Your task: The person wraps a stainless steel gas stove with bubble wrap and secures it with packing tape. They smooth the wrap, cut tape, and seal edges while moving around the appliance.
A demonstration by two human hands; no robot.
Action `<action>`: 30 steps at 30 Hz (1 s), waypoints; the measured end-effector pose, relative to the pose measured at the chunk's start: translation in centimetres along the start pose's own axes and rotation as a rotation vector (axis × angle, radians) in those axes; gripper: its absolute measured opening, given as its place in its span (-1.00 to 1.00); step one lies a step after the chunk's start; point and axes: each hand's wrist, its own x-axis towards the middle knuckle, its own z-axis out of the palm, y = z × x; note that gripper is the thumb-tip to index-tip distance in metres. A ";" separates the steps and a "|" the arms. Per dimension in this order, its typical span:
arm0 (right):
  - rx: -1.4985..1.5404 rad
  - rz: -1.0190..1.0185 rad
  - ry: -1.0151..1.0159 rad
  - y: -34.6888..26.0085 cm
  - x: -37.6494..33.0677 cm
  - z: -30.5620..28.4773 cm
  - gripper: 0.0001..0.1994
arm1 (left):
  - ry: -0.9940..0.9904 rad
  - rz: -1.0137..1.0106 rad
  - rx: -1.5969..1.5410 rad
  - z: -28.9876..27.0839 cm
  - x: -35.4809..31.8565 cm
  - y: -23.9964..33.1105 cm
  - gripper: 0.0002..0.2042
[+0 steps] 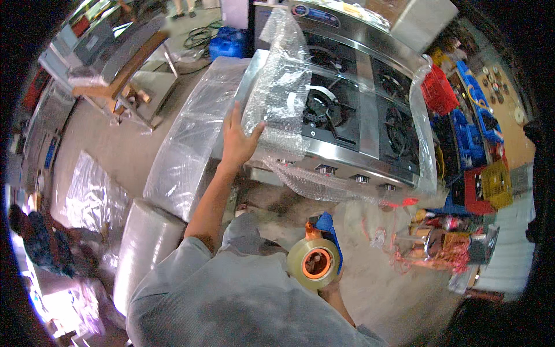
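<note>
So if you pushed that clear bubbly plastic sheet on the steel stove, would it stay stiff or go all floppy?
Probably floppy: the clear bubble wrap sheet already sags and crinkles over the steel gas stove where the left hand presses it. It looks thin and see-through, so likely very light. Its loose edge hangs below the knobs, so it may slide off if let go.
</note>
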 end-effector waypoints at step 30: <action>-2.388 0.638 -1.727 -12.6 26.7 30.2 -0.38 | 0.508 -0.709 -1.937 6.6 -17.4 13.5 -0.60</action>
